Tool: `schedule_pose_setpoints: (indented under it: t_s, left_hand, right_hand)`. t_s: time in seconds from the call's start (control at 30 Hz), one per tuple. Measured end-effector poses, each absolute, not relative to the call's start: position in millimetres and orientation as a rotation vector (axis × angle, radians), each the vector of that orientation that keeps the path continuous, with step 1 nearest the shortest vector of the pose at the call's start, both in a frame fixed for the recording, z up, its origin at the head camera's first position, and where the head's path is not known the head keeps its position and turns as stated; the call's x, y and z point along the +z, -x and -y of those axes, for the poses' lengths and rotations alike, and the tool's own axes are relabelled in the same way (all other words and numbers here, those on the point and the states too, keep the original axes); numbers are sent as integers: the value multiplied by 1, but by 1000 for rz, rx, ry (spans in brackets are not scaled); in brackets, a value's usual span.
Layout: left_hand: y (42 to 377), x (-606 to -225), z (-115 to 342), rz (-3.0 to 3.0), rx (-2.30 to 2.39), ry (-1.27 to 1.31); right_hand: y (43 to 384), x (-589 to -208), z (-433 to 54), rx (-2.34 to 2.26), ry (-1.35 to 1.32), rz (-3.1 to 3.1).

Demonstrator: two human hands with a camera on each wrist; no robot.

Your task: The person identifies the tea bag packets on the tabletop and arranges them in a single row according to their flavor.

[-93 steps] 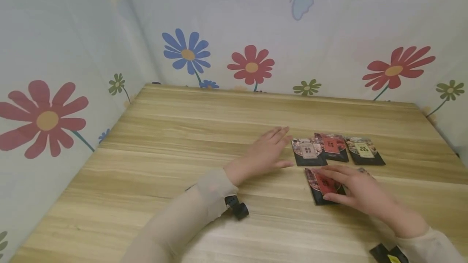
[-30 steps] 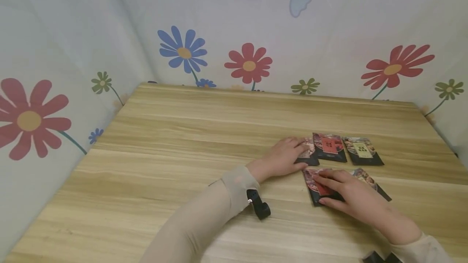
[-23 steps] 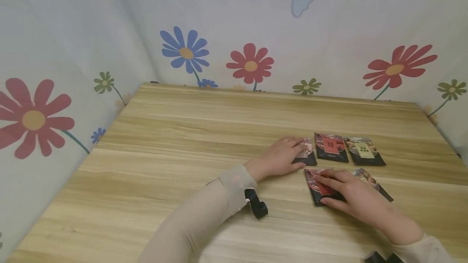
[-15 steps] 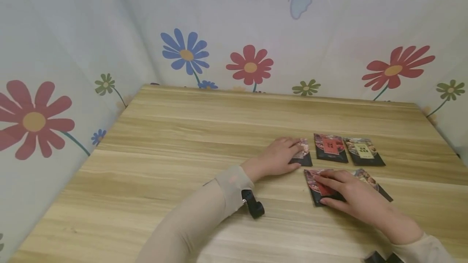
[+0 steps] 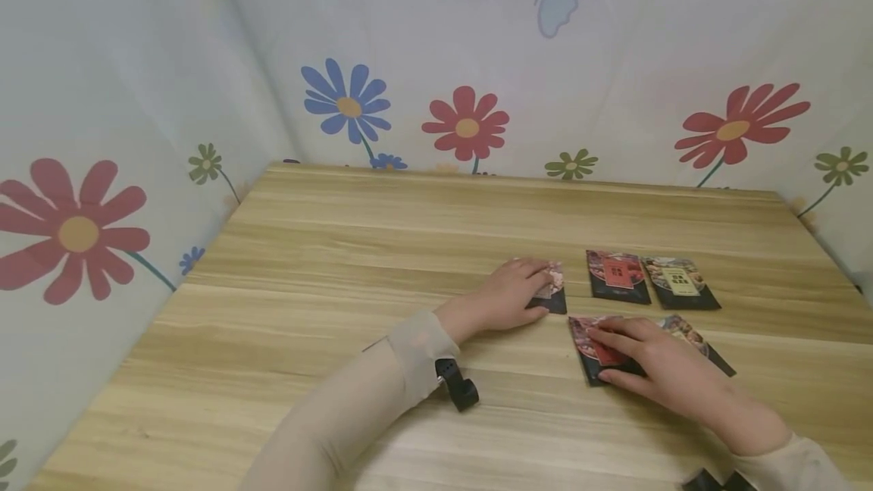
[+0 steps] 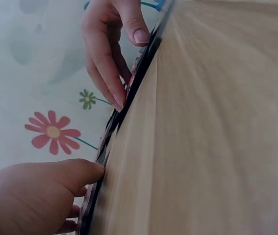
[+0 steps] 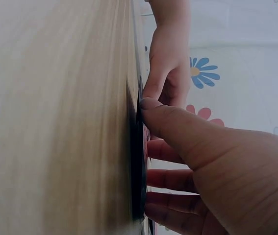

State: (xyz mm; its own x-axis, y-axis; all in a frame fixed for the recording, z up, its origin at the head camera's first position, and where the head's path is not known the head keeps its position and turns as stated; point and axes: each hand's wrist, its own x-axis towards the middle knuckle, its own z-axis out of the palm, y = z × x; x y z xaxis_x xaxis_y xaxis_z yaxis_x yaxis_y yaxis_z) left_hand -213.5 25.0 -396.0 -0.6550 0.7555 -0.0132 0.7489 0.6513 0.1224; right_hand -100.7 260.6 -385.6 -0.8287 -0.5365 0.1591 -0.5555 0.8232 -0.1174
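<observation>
My left hand (image 5: 501, 298) rests on a flat black food packet with a pale pink label (image 5: 556, 298), its fingers laid over the top and covering much of it. To the right, my right hand (image 5: 664, 362) lies over two front packets. Its fingertips touch the red-labelled front packet (image 5: 585, 351), thumb by the lower edge. A yellow-labelled front packet (image 5: 696, 338) is partly hidden behind that hand. In the right wrist view, the right thumb (image 7: 170, 122) and fingers touch the packet's face, which lies flat on the table.
Behind lie another red-labelled packet (image 5: 619, 277) and another yellow-labelled packet (image 5: 683, 284), side by side. All the packets lie on a wood-grain table (image 5: 382, 233). A white curtain with printed flowers (image 5: 614, 59) stands along the table's back and sides.
My left hand has come down on the pale pink-labelled packet, which has slid left, away from the back red-labelled one. A gap now parts them. My right hand has stayed nearly still.
</observation>
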Motion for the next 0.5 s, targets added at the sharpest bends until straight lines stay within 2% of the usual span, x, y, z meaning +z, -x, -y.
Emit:
schedule_pose_setpoints:
  t_s: [0.5]
  left_hand:
    - [208,-392,-9,-2777,141,-1264]
  right_hand:
    - [102,-384,-260,242,-887,2881]
